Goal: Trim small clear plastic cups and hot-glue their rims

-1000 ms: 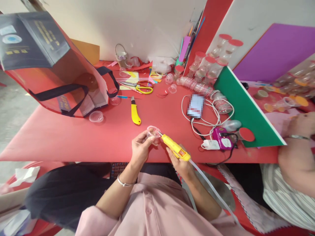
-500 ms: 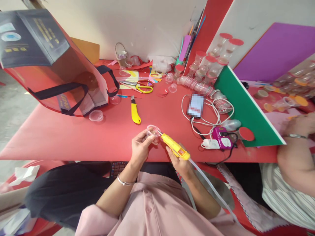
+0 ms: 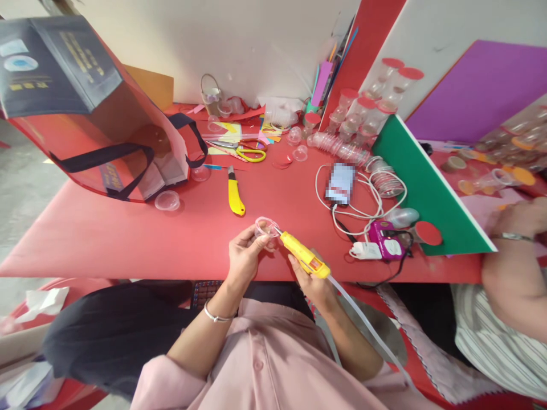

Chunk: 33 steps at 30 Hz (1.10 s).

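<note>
A small clear plastic cup (image 3: 264, 226) is pinched between the thumb and fingers of my left hand (image 3: 247, 253), near the front of the red table. My right hand (image 3: 314, 285) is wrapped round a yellow glue gun (image 3: 302, 254), a long pale glue stick trailing from its back end. The gun's metal nozzle meets the right side of the cup's rim; whether it touches, I cannot tell. Beyond my hands lies a yellow utility knife (image 3: 235, 193). Farther back are yellow-handled scissors (image 3: 245, 151).
A large red bag (image 3: 106, 136) with dark handles stands at left, a clear cup (image 3: 167, 200) by it. At right lie a phone (image 3: 340, 183), white cables, a purple power adapter (image 3: 386, 239) and stacked cups (image 3: 339, 147). A green board (image 3: 431, 193) separates a co-worker's arm (image 3: 515, 262).
</note>
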Available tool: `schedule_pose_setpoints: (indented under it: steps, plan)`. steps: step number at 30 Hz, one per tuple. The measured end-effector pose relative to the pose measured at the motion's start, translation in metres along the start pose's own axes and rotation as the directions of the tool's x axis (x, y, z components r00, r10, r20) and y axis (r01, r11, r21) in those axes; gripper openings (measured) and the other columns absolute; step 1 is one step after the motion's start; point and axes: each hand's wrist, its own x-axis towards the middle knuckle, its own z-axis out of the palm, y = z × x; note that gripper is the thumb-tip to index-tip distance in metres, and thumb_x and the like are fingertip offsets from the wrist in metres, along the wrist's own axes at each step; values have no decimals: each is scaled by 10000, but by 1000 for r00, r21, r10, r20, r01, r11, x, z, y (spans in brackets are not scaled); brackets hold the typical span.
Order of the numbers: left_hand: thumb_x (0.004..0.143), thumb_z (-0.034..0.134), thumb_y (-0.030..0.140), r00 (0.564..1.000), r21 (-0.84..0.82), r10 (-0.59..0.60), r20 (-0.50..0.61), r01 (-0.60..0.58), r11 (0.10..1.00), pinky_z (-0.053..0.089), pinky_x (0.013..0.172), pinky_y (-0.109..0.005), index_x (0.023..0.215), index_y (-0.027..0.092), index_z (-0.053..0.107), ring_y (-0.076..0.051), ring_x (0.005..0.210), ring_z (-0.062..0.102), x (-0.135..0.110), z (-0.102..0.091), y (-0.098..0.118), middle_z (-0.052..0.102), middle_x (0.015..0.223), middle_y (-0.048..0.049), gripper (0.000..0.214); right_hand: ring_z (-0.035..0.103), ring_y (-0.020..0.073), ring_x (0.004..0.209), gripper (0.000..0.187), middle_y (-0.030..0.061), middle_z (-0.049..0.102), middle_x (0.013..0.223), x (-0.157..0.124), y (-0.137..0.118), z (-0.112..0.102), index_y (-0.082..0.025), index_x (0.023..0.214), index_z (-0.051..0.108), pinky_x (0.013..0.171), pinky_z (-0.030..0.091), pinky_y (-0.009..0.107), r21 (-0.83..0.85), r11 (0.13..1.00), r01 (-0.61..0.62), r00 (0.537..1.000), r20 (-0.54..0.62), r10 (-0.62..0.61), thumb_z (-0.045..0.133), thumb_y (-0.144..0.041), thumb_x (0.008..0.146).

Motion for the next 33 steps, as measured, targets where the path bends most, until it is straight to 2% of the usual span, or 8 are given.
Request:
schedule_pose_setpoints:
  steps: [8,15,21,26,33]
  plan:
    - [759,887,320,1000,12,0,13,0,1000,639,587,-286,1145,162,780,-113,578,655,-1,-2,-1,779,900,-74,431,622,141,545,307,23,620,649,3,-6,0,-182,842,664,530,492,243,48,997,-56,998,-21,57,569,-405,1030]
    - [736,902,313,1000,10,7,-13,-7,1000,637,588,-275,1129,171,792,-115,588,671,0,-2,-3,794,932,-80,432,600,127,506,233,-18,581,633,5,-10,-4,-201,842,592,505,475,235,103,991,-83,997,6,83,623,-365,1005]
    - [716,916,303,999,13,19,-30,-18,1000,647,640,-278,1096,165,799,-132,645,708,-1,1,-1,791,920,-76,421,569,121,479,262,-33,534,607,7,-14,-4,-212,792,557,486,462,235,86,991,-100,995,-17,101,623,-353,1004]
    - [747,888,345,998,5,-65,-4,65,998,651,613,-321,1135,140,775,-145,607,704,-3,5,7,783,923,-85,453,587,130,503,256,-11,579,618,5,-9,-2,-198,836,607,488,470,233,98,982,-163,986,-21,166,630,-396,997]
    - [743,891,379,998,25,-56,-2,56,998,651,607,-325,1125,132,767,-157,627,713,-3,4,7,783,936,-95,471,584,131,512,318,-1,576,617,5,-7,-4,-194,802,617,503,470,237,81,987,-142,990,-7,143,593,-429,1015]
